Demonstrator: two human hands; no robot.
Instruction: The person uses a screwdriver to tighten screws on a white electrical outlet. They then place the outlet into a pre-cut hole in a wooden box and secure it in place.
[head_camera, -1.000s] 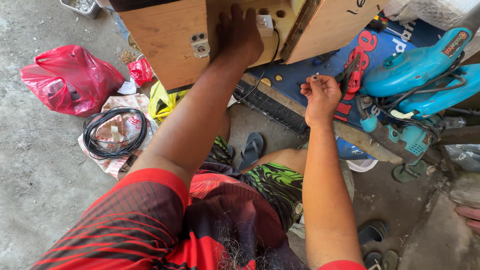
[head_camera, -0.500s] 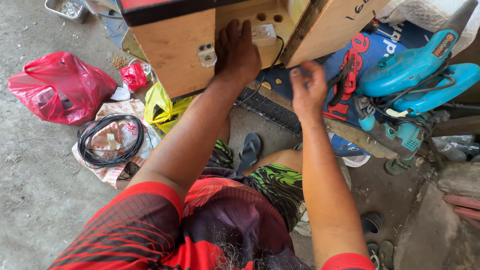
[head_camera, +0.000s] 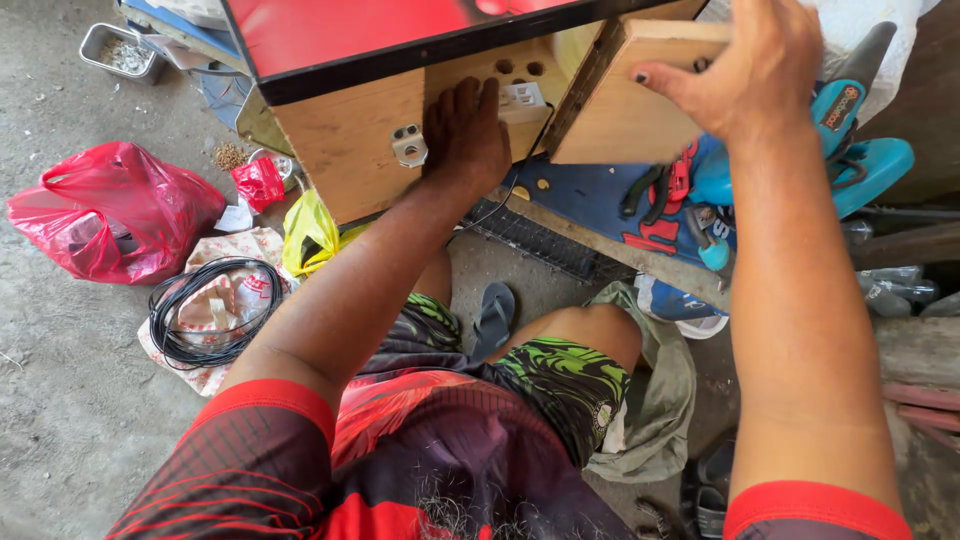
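Note:
A plywood box (head_camera: 345, 150) with a red and black top stands in front of me. My left hand (head_camera: 465, 140) lies flat against its side panel, between a small metal bracket (head_camera: 409, 146) and a white socket (head_camera: 522, 100) with a black cable hanging from it. My right hand (head_camera: 750, 70) grips the upper edge of the box's hinged wooden panel (head_camera: 610, 115), fingers over the top. Two round holes show in the wood above my left hand.
A red plastic bag (head_camera: 110, 210), a coil of black cable (head_camera: 205, 310) on printed paper and a yellow bag (head_camera: 310, 235) lie on the concrete at left. Teal power tools (head_camera: 850, 150) and red pliers (head_camera: 680, 180) rest on a blue board at right. A sandal (head_camera: 493, 318) lies near my knee.
My right hand has risen from the tools at the right and taken hold of the wooden panel's top edge. My left hand has stayed pressed on the box side. The view has moved closer.

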